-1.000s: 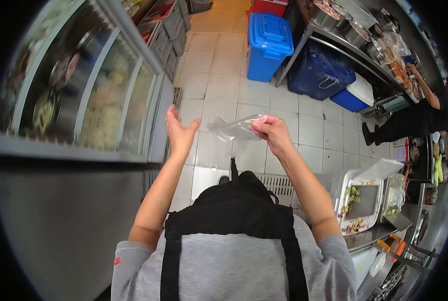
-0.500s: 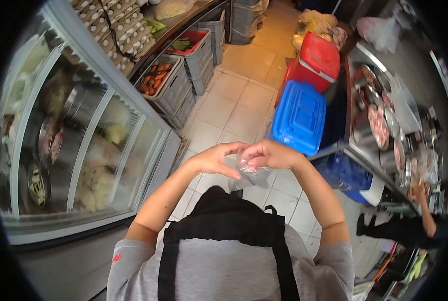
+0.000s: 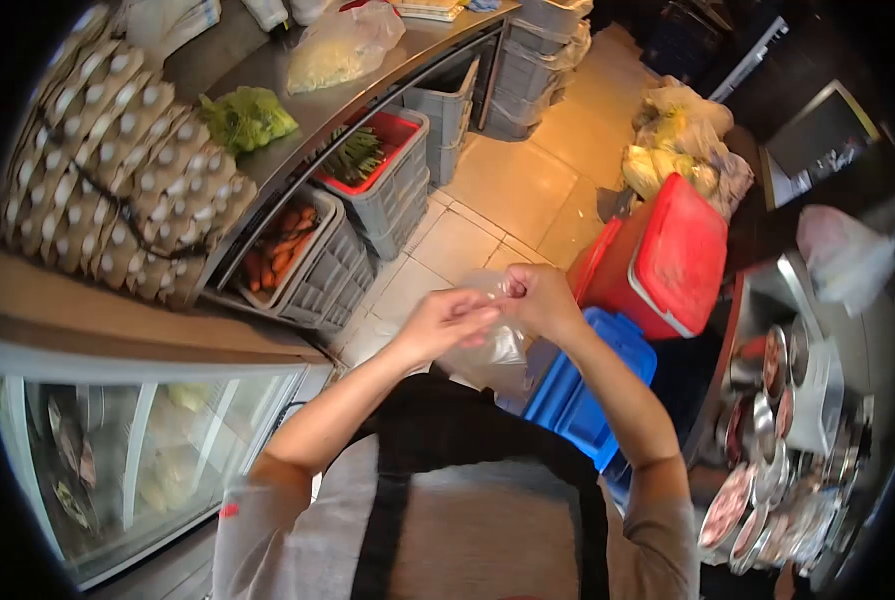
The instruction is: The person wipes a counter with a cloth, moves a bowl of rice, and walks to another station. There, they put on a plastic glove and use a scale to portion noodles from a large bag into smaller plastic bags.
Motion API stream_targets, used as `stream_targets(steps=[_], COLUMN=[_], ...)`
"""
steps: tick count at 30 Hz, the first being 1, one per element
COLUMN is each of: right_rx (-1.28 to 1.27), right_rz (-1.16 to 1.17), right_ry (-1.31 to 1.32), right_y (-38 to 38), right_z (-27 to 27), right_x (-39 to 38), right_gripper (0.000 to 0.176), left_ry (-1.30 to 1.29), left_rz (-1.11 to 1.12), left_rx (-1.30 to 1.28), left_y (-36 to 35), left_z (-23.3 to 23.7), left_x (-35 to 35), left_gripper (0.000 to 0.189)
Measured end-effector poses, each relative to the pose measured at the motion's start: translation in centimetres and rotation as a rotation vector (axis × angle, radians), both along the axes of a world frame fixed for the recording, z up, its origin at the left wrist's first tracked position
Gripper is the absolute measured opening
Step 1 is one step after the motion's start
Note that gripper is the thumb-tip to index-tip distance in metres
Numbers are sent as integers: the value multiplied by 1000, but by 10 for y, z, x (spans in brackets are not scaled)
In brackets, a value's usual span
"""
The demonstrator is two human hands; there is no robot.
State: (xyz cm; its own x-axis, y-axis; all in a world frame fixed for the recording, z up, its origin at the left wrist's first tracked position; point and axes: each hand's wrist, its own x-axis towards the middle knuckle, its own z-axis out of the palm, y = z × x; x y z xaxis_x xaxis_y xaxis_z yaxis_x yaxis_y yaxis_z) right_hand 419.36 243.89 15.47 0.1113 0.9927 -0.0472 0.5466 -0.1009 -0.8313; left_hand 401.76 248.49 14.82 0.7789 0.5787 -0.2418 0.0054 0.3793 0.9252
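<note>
A clear plastic bag (image 3: pixel 505 348) hangs thin and crumpled between my two hands, in front of my apron. My right hand (image 3: pixel 539 300) is closed, with its fingertips pinching the top of the bag. From the left, my left hand (image 3: pixel 445 325) reaches across with its fingers at the same upper edge, closed on the plastic and close against the right fingertips. Motion softens the outline of the left fingers. Below the hands, the bag overlaps the floor tiles and the side of a blue lidded box (image 3: pixel 592 385).
A red cooler (image 3: pixel 672 265) stands beyond the blue box. To the left are a glass-door fridge (image 3: pixel 167 450), stacked egg trays (image 3: pixel 117 170) and crates of carrots (image 3: pixel 285 250) and green vegetables (image 3: pixel 352 155). Metal bowls of meat (image 3: pixel 732 505) sit on the right-hand counter.
My view has swung left and up toward the counter with the eggs. Both hands have come closer together, and my left fingers have gone from spread to closed at the bag's edge.
</note>
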Motion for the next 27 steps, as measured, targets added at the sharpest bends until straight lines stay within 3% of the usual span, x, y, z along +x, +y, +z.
stream_targets(steps=[2, 5, 8, 12, 13, 16, 17, 20, 21, 24, 27], right_rx=[86, 207, 191, 272, 325, 296, 242, 264, 285, 361, 613], right_rz=[-95, -224, -300, -313, -275, -245, -267, -230, -172, 172, 231], right_ry=[-156, -357, -143, 646, 627, 40, -10, 30, 19, -403, -539], right_y=[26, 68, 116, 190, 214, 291, 320, 403, 426, 498, 550], right_z=[-1, -6, -18, -27, -21, -24, -23, -13, -5, -12, 18], right_x=[31, 82, 151, 251, 274, 357, 374, 405, 410, 433, 452], right_gripper=[29, 31, 30, 38, 38, 30, 32, 34, 29, 24, 14], left_ry=[32, -16, -299, -543, -560, -674, -704, 114, 447, 926, 1085], left_rz=[-64, -115, -81, 49, 158, 88, 96, 7, 276, 448, 281], left_rx=[27, -252, -442, -692, -738, -383, -239, 827, 1231, 1433, 1321], left_y=[39, 94, 147, 244, 268, 344, 361, 430, 452, 523, 587], left_z=[-13, -19, -27, -50, -36, -7, 6, 18, 4, 7, 25], left_x=[59, 136, 210, 302, 319, 357, 370, 388, 399, 427, 452], left_gripper=[19, 20, 20, 9, 4, 5, 8, 20, 20, 36, 45])
